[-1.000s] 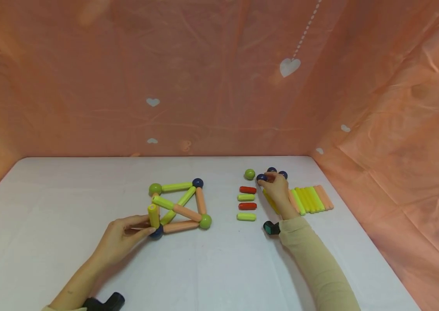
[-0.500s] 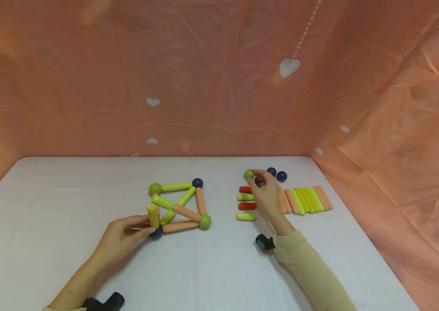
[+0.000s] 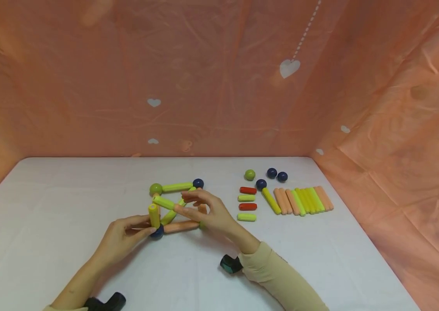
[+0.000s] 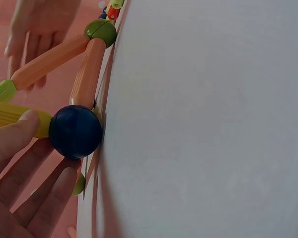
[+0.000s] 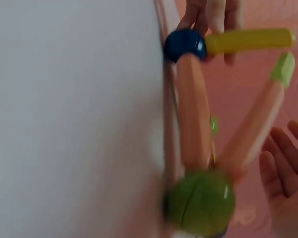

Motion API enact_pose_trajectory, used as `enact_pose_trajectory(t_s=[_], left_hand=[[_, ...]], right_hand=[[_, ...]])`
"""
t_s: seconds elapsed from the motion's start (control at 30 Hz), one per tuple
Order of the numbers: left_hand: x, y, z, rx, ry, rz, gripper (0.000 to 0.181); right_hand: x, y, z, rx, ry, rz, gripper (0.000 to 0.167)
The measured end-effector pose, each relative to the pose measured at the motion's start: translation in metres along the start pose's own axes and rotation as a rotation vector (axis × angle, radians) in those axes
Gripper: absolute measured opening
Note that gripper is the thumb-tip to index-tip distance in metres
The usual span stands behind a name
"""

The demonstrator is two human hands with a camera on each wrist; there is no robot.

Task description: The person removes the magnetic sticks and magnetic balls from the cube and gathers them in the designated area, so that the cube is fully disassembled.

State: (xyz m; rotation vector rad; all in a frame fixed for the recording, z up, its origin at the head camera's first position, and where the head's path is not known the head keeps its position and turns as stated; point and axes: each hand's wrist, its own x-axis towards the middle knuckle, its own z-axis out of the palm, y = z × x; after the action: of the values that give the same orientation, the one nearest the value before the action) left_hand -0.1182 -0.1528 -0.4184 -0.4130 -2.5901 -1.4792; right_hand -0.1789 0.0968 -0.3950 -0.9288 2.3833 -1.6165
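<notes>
A frame of magnetic rods and balls stands on the table, left of centre. My left hand [image 3: 122, 239] pinches its upright yellow rod [image 3: 153, 216] between thumb and fingers, just above a dark blue ball [image 4: 75, 131]. My right hand [image 3: 213, 216] hovers at the frame's right side with fingers loosely bent and nothing in them. Close to that hand, an orange rod [image 5: 256, 126] slants up from a green ball [image 5: 201, 203] and carries a light green rod [image 3: 163, 202] at its end. The right hand partly hides this green ball in the head view; whether it touches the orange rod I cannot tell.
To the right lie short red and green rods [image 3: 247, 207] in a column, then a row of longer rods [image 3: 308, 201]. A blue ball [image 3: 261, 184] sits at the end of a loose yellow rod [image 3: 271, 201]. Behind are a green ball [image 3: 250, 174] and two blue balls [image 3: 271, 173].
My right hand has let go of a blue ball, now at the loose yellow rod's end, and moved left to the frame. The left hand has stayed in place.
</notes>
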Motion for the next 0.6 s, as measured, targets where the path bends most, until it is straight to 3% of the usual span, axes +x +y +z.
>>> enact_pose_trajectory(t_s=[0.07,0.2,0.33,0.6], left_hand=[[0.0,0.0,0.0,-0.008,-0.004,-0.005,0.029],[0.001,0.0,-0.001,-0.018,-0.005,-0.013,0.03],[0.001,0.001,-0.001,-0.031,-0.005,-0.016,0.03],[0.0,0.001,-0.001,-0.037,-0.007,-0.011,0.028]], right_hand=[[0.006,-0.004,0.008,-0.013,-0.022,-0.014,0.039],[0.018,-0.01,0.02,-0.042,-0.052,-0.115,0.037],[0.025,-0.013,0.028,-0.051,-0.062,-0.126,0.036],[0.026,-0.012,0.035,-0.144,0.025,-0.191,0.029]])
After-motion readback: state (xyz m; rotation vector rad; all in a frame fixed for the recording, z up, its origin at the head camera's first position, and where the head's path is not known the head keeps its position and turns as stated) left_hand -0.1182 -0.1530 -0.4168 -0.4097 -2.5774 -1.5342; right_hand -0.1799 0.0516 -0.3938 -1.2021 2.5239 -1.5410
